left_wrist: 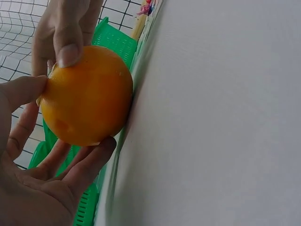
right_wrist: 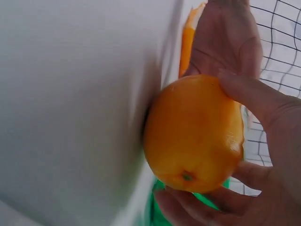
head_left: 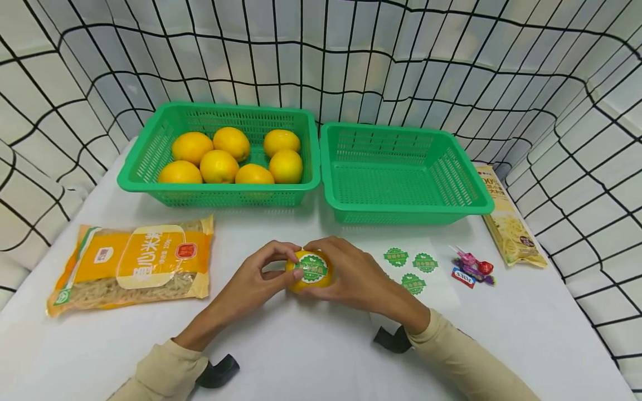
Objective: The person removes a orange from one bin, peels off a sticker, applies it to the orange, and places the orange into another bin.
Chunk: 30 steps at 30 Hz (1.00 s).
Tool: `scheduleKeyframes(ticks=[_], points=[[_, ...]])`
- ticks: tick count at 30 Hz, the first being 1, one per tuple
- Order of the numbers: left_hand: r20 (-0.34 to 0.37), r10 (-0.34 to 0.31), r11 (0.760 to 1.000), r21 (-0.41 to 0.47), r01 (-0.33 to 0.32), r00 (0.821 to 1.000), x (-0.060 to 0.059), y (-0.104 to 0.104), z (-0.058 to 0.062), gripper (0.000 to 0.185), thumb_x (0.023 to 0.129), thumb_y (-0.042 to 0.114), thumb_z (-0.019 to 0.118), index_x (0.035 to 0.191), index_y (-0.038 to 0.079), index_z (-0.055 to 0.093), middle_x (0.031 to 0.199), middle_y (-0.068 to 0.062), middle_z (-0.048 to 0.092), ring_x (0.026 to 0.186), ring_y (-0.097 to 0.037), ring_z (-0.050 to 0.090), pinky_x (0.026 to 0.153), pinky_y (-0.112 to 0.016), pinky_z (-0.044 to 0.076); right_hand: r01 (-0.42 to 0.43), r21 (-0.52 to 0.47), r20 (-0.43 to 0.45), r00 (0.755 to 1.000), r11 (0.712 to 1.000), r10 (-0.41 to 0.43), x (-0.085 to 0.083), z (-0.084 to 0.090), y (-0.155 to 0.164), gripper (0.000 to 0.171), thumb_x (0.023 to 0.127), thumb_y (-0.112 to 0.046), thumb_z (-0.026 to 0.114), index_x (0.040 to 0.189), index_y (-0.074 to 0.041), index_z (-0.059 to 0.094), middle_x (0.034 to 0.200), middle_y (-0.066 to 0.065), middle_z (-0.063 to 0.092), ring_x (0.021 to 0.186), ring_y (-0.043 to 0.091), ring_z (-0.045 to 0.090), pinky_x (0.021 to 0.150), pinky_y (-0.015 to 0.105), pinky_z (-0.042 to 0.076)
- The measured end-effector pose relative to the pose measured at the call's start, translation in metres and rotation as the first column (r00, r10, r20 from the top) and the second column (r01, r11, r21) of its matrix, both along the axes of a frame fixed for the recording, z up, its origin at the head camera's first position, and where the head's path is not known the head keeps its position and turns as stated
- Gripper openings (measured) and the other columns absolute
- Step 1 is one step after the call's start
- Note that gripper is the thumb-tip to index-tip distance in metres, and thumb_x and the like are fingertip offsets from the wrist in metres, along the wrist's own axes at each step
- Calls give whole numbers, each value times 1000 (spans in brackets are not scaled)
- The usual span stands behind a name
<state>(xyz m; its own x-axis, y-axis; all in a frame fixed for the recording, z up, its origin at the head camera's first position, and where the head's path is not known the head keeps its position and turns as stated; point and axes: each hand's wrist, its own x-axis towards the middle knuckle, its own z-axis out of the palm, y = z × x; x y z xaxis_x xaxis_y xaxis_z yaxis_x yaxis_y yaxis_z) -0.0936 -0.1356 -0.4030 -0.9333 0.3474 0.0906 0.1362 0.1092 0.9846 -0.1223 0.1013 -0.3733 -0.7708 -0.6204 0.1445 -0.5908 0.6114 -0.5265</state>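
Note:
An orange (head_left: 308, 271) with a round green sticker (head_left: 312, 267) on top rests on the white table (head_left: 311, 345), held between both hands. My left hand (head_left: 261, 275) grips its left side, thumb on top. My right hand (head_left: 351, 273) cups its right side, a fingertip on the sticker's edge. The left wrist view shows the orange (left_wrist: 87, 94) touching the table, with my left hand (left_wrist: 37, 155) curled round it. Seen from the right wrist, my right hand (right_wrist: 254, 141) wraps the orange (right_wrist: 193, 134).
The left green basket (head_left: 150, 167) holds several oranges (head_left: 233, 156); the right green basket (head_left: 401, 172) holds nothing. A sheet of green stickers (head_left: 411, 267) and wrapped candies (head_left: 471, 267) lie right of the hands. A noodle bag (head_left: 132, 264) lies left, a pasta packet (head_left: 509, 223) far right.

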Motion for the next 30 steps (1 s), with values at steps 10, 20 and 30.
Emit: scheduleKeyframes(ticks=[10, 20, 30], points=[[66, 71, 991, -118, -63, 995, -30, 8, 12, 39, 106, 32, 68, 134, 6, 61, 138, -12, 64, 127, -30, 63, 101, -47, 57, 50, 7, 48, 998, 999, -51, -1, 1, 16, 71, 79, -38, 92, 135, -14, 55, 131, 0, 60, 108, 14, 60, 91, 33, 57], [180, 141, 990, -36, -137, 973, -80, 60, 23, 50, 109, 49, 56, 136, 8, 65, 133, -15, 70, 114, -27, 71, 95, -47, 60, 92, 24, 53, 994, 995, -93, -12, 53, 79, 73, 79, -31, 90, 140, -13, 55, 126, 1, 65, 100, 15, 63, 83, 33, 60], [230, 79, 991, 85, -101, 970, -94, 64, 27, 37, 110, 34, 60, 128, 2, 66, 132, -20, 70, 116, -30, 72, 97, -46, 60, 85, 59, 119, 989, 995, -91, -98, 115, 105, 66, 85, -21, 80, 142, -10, 49, 133, 22, 62, 107, 38, 61, 79, 39, 56]])
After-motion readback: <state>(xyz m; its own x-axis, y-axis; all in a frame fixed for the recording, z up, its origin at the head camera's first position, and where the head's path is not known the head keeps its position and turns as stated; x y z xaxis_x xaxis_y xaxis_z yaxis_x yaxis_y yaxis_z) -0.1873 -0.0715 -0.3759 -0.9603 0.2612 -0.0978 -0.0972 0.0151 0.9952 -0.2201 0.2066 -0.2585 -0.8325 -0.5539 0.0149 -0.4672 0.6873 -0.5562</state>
